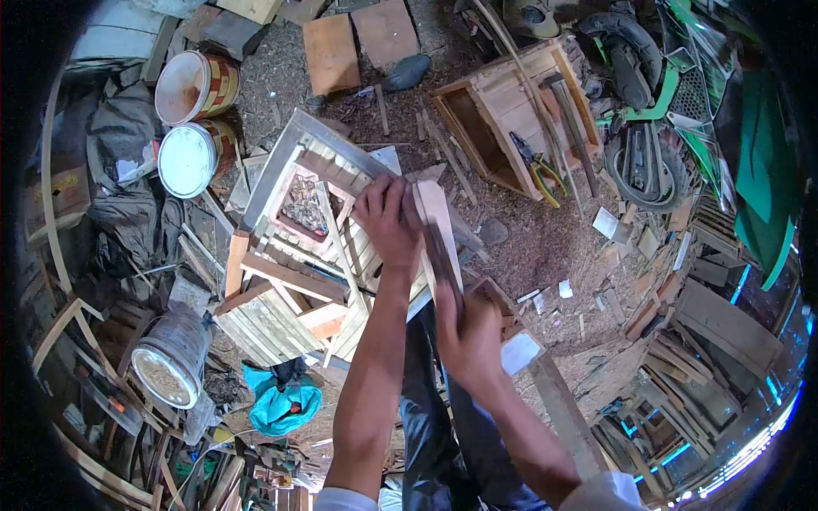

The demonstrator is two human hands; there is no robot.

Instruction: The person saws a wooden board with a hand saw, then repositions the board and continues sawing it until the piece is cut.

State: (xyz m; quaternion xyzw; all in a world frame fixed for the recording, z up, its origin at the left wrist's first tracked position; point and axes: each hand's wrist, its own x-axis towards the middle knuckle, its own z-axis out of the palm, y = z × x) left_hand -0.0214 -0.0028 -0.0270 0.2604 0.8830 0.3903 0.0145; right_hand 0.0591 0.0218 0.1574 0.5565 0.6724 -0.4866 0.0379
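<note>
My left hand (392, 223) is closed over the far end of a pale wooden board (436, 209), with its fingers curled at the edge. Along the board runs a long dark flat strip (441, 260); whether it is a tool or another piece of wood I cannot make out. Around the near end of this strip my right hand (470, 334) is wrapped, slightly blurred. Both hands are above the corner of a slatted wooden bench (285, 328). On the bench is a wooden tray (277, 223) of nails and small metal bits, beside loose wooden strips (294, 277).
An open wooden box (477, 128) stands at the far right, with pliers (545, 175) on it. Two buckets (183, 162) and a pail (170, 362) are on the left. A motorcycle wheel (646, 170) and stacked planks (690, 366) lie right. Scraps litter the ground.
</note>
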